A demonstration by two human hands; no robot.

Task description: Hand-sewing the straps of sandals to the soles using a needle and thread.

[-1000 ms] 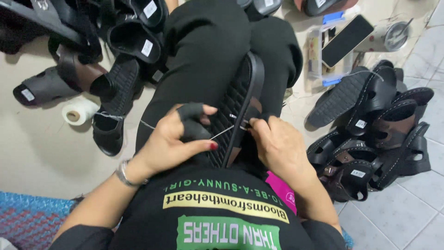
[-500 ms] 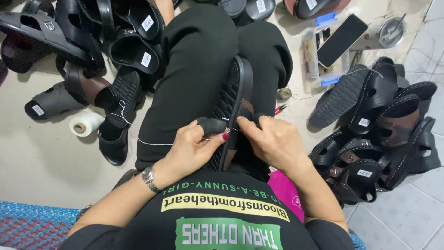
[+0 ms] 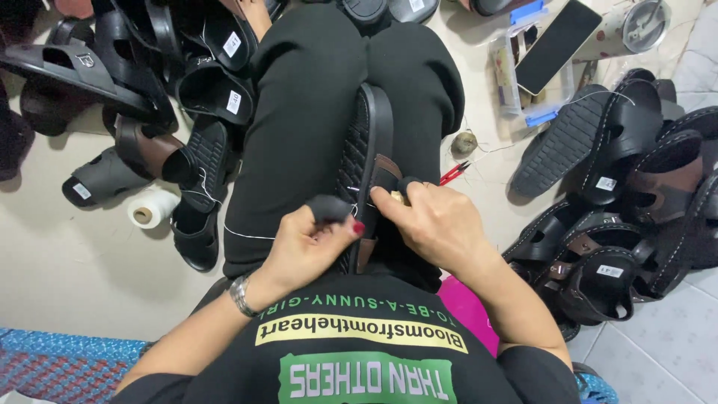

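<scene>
A black sandal [image 3: 369,142] with a brown strap stands on edge between my legs, sole to the left. My left hand [image 3: 310,243], a black cap on its forefinger, pinches a needle and white thread at the sandal's sole. My right hand [image 3: 434,224], with a dark fingertip cover, grips the brown strap on the sandal's right side. A white thread [image 3: 243,234] trails left across my thigh.
Piles of black and brown sandals lie at the left [image 3: 172,97] and right [image 3: 621,224]. A white thread spool [image 3: 152,207] sits on the floor at left. Red snips [image 3: 454,173], a small thread ball [image 3: 464,142], a phone [image 3: 557,45] on a plastic box lie at right.
My left hand has come in from the left, taking up the long thread, and now rests against the sole. My right hand stays on the strap.
</scene>
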